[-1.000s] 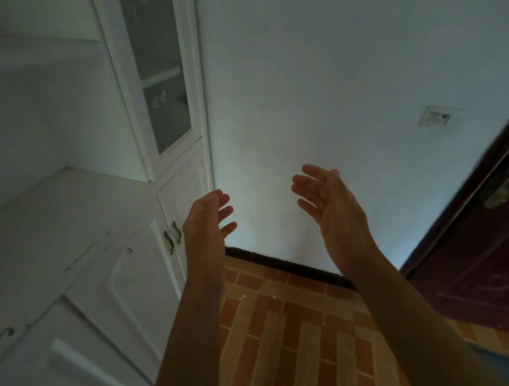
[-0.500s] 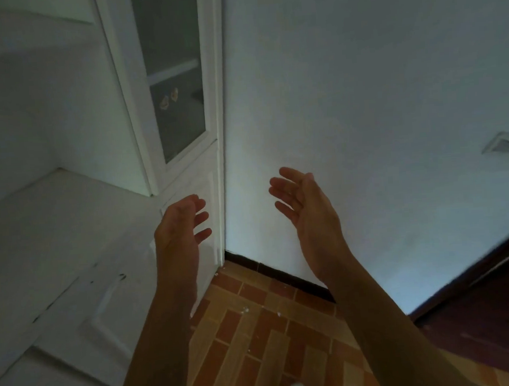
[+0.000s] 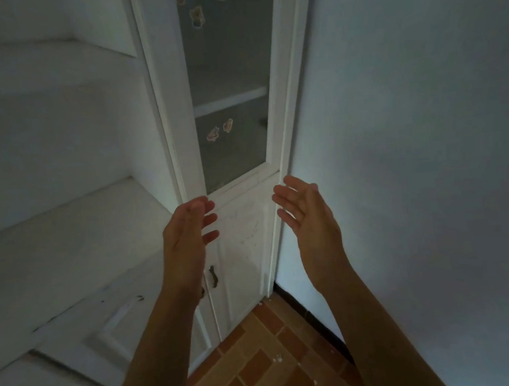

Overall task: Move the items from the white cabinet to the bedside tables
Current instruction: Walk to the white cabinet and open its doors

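Note:
The white cabinet [image 3: 163, 114] fills the left and centre of the head view. Its tall glass door [image 3: 227, 74] is shut, with small cartoon stickers [image 3: 219, 130] on the pane and a shelf behind it. My left hand [image 3: 187, 236] is raised in front of the lower cabinet door [image 3: 245, 247], fingers apart and holding nothing. My right hand [image 3: 306, 216] is raised beside the cabinet's right edge, palm facing left, fingers spread and holding nothing. No loose items show through the glass.
A white countertop [image 3: 70, 251] runs along the left, with panelled doors below and a dark handle [image 3: 213, 275]. A plain wall [image 3: 410, 151] stands at the right. The floor [image 3: 258, 358] is orange-brown tile with a dark skirting strip.
The view has swung left, bringing the glass door to the centre; the dark door and wall socket have left the frame. Both hands stay raised and open, closer to the cabinet.

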### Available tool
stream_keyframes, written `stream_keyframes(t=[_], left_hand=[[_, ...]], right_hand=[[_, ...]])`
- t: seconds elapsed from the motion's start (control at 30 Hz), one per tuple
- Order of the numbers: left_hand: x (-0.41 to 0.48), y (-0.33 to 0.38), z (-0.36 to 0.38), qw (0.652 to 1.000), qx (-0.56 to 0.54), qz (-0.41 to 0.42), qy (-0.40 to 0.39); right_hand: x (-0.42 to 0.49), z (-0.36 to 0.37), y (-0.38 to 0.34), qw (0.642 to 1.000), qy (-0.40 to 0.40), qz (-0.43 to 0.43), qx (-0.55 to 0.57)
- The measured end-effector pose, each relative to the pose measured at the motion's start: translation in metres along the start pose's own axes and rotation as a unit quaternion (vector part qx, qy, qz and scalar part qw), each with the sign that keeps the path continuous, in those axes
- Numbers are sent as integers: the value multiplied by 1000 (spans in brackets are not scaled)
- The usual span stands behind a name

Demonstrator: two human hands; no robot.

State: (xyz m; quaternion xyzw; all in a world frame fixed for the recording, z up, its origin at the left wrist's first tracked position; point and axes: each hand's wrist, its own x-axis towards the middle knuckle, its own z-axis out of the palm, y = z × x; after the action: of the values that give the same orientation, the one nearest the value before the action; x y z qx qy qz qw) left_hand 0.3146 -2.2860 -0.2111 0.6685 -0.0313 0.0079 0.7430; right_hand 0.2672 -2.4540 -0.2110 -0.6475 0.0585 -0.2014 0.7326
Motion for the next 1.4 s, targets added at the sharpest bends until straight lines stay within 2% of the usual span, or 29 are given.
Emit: stream_keyframes(t=[0.23,0.43,0.6,0.83,0.97,1.13,1.4], left_hand=[[12,-3,47,996,8,4,83],[25,-19,21,991,13,4,132],[37,-45,-4,991,19,20,134],[32,-70,-15,981,35,9,191],[27,-86,-21,972,60,11,229],[31,-129,-19,972,85,20,219],[36,-279,-32,964,99,26,246]], right_hand=[[60,-32,1,997,-67,26,8],[77,-13,24,994,-96,59,12],[84,8,49,993,-104,61,-13],[101,21,79,985,-150,85,5],[104,25,103,972,-204,113,34],[105,19,162,957,-255,132,46],[90,14,310,947,-290,129,52]])
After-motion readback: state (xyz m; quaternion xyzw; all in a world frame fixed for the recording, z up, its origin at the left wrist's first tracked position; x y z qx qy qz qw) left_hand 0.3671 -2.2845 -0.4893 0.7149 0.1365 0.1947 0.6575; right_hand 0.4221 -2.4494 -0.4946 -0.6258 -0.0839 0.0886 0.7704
